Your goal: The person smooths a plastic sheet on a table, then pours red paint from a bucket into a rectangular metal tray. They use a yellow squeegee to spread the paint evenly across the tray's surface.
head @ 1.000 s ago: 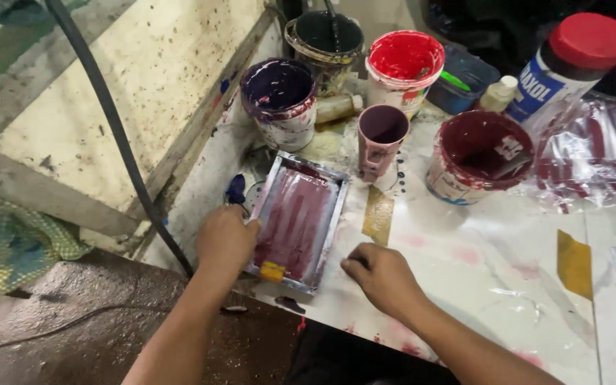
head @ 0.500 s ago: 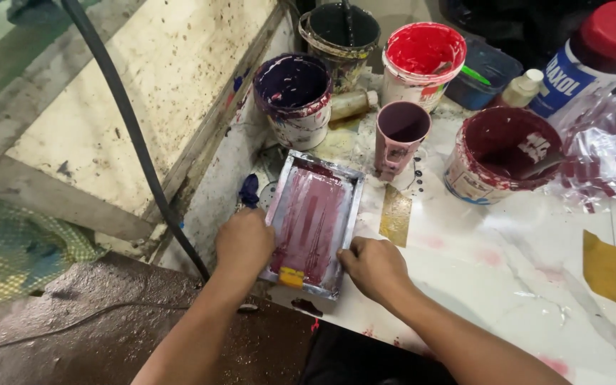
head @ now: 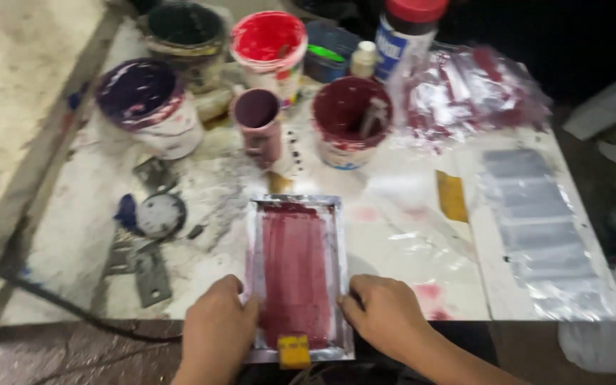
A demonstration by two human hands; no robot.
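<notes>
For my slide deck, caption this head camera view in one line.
Both hands, left hand and right hand, grip a red-inked printing screen below open paint pots.

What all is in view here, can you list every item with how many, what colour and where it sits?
Printing frame: one, silver edge with dark red ink, near edge of table.
Yellow tab: one, yellow, on the frame's near edge.
Paint buckets: four, holding purple, dark green, bright red and maroon paint, back of table.
Cup: one, purple-stained, between the buckets.
Bottle: one, white and blue with red cap, far back.
Plastic sheets: a pile, clear with red smears, back right.
Grey film strip: one, grey, right side.
Yellow tape piece: one, right of the frame.
Table: one, white, paint-stained.
Black cable: one, near left.
Left hand: on the frame's left edge.
Right hand: on the frame's right edge.
</notes>
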